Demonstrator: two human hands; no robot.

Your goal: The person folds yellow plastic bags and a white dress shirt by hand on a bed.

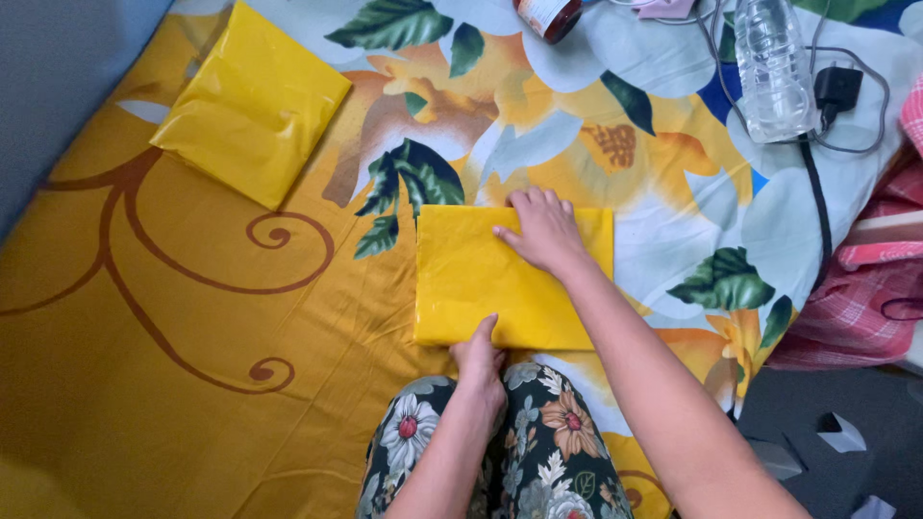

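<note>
Two hands on yellow bag (pixel 481 288), floral bedsheet (pixel 192 365): right hand (pixel 543 231) flat, fingers spread; left hand (pixel 479 360) pinching edge.

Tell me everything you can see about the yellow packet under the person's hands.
The yellow packet is flat, rectangular and glossy, apparently plastic film, with slight wrinkles. It lies on the floral bedsheet, just beyond the person's knee. The right hand presses flat on its far edge; the left hand touches its near edge. A second, similar packet lies apart, far left.
</note>
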